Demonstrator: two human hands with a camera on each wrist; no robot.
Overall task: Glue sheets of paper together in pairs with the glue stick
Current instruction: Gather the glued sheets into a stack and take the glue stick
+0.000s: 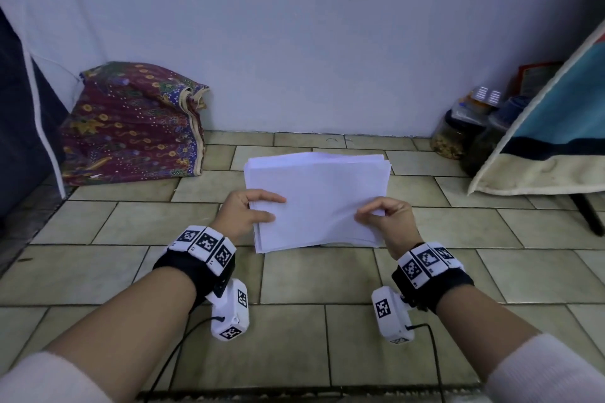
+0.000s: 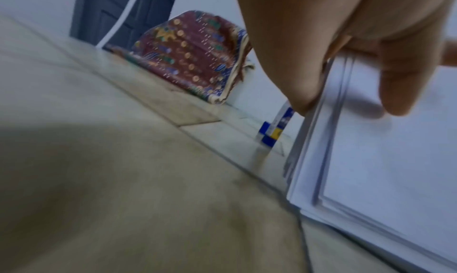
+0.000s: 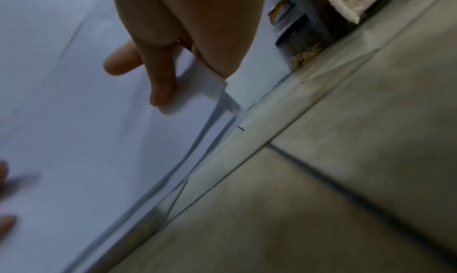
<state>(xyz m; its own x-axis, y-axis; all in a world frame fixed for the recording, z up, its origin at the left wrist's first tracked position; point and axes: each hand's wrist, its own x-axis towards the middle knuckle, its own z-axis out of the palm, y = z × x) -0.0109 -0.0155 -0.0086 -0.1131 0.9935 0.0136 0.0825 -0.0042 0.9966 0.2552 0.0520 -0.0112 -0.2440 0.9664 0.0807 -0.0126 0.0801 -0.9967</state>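
Bare forearms with marker-patterned wrist bands fill the near part of the head view. Beyond them a stack of white paper sheets [image 1: 316, 199] lies on the tiled floor [image 1: 131, 222]. Its edges are slightly fanned. The left hand [image 1: 248, 213] grips the stack's left edge, thumb on top. The right hand [image 1: 383, 217] pinches a lifted near-right corner. A patterned maroon cloth bundle [image 1: 131, 121] sits by the wall at left, and jars [image 1: 458, 131] stand at right, partly hidden by a hanging towel [image 1: 550, 127].

From the left wrist, blurred, the left hand's fingers [image 2: 405, 77] curl over the layered sheet edges. A blue, white and yellow glue stick [image 2: 274, 128] stands upright on the floor just past the stack. The head view does not show it.

From the right wrist, also blurred, the right hand's fingers [image 3: 163, 77] pinch a thin top sheet [image 3: 210, 85], whose corner bows upward off the stack.
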